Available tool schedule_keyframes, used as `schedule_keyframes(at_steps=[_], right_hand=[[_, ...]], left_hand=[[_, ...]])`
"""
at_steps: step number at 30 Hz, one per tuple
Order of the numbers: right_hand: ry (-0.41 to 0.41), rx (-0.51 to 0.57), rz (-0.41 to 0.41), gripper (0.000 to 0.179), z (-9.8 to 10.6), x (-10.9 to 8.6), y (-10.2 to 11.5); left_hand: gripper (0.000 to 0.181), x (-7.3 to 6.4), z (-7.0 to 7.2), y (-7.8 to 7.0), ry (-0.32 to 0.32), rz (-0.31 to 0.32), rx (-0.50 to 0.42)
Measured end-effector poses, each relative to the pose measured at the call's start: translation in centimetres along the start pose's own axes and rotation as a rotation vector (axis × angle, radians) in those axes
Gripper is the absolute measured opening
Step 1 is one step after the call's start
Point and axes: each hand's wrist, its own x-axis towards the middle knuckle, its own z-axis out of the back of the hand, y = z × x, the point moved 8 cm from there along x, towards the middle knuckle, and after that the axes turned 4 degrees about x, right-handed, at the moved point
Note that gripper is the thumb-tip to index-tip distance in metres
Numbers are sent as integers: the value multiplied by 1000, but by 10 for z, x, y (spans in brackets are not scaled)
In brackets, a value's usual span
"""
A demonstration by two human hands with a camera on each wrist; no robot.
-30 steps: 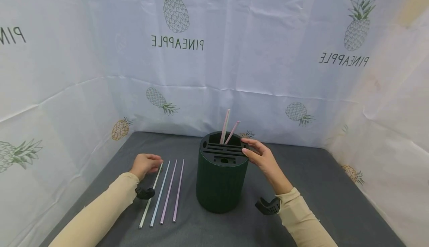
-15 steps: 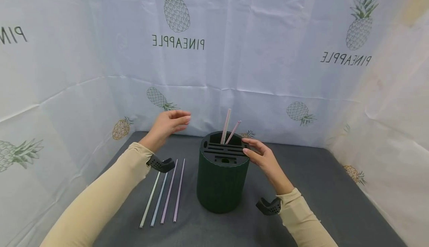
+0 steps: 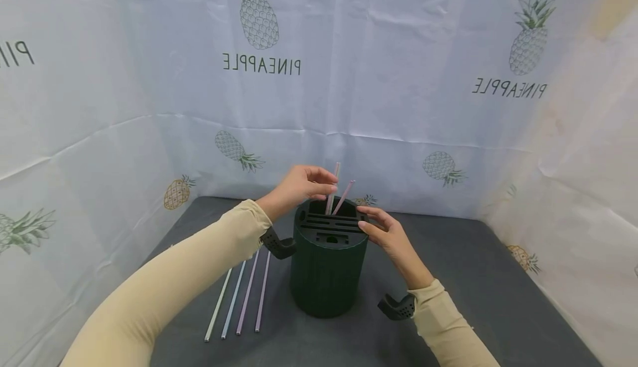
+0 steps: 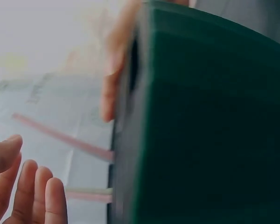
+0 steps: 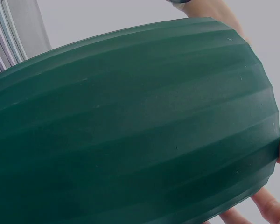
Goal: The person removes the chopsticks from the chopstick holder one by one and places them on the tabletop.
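A dark green knife and utensil holder with a slotted black top stands upright on the table. Two pinkish chopsticks lean apart in its rear opening, one slanting right and another more upright, paired with a pale one. My left hand hovers above the opening at the upright pair, thumb and fingers apart in the left wrist view, with part of that pair hidden behind the fingers. My right hand holds the holder's right rim. In the right wrist view the green ribbed wall fills most of the frame.
Left of the holder, several chopsticks lie side by side on the grey tabletop, among them a pale green one and a lilac one. A white curtain with pineapple prints surrounds the table's back and sides.
My left hand has risen from beside the chopsticks on the table and moved right to the chopsticks in the holder. My right hand has stayed on the rim.
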Motion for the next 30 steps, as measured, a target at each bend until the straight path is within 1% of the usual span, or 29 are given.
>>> schedule_keyframes(at_steps=[3, 5, 12, 15, 20, 22, 26, 30], right_hand=[[-3, 4, -3, 49, 0, 0, 0], [-4, 7, -6, 49, -1, 1, -1], [-6, 19, -10, 49, -1, 2, -1], [-8, 18, -14, 49, -1, 2, -1], [-10, 14, -14, 49, 0, 1, -1], [-9, 18, -15, 49, 0, 1, -1], [-5, 22, -14, 50, -1, 1, -1], [-4, 16, -5, 49, -1, 0, -1]], left_hand=[[28, 2, -10, 2, 34, 17, 16], [28, 3, -14, 4, 44, 35, 18], [29, 5, -22, 9, 51, 69, 38], [28, 7, -24, 12, 44, 83, 52], [22, 8, -25, 15, 23, 101, 54], [20, 8, -25, 15, 13, 94, 62], [16, 7, -21, 12, -30, 60, 77], [16, 5, -12, 6, -99, 16, 61]])
